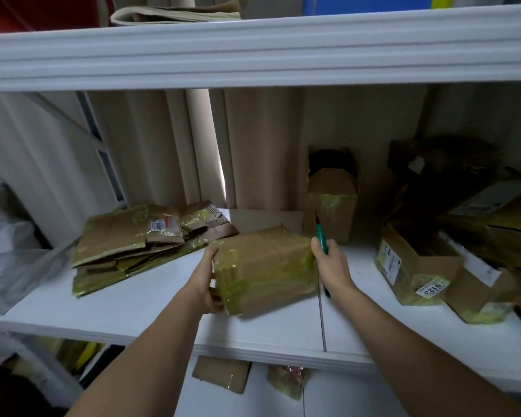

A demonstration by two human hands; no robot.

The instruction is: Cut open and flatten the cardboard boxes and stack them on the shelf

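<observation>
A closed cardboard box (265, 269) wrapped in yellowish tape lies on the white shelf (139, 299) in front of me. My left hand (208, 281) grips its left end, thumb on top and fingers underneath. My right hand (331, 263) holds a green-handled cutter (321, 237) and rests against the box's right end, blade pointing up and away. A pile of flattened boxes (133, 239) lies on the shelf to the left.
An upright open box (331, 200) stands behind the cutter. Several more open boxes (418, 263) crowd the shelf's right side. The upper shelf's beam (253, 52) hangs overhead. Cardboard scraps (223, 374) lie on the lower level.
</observation>
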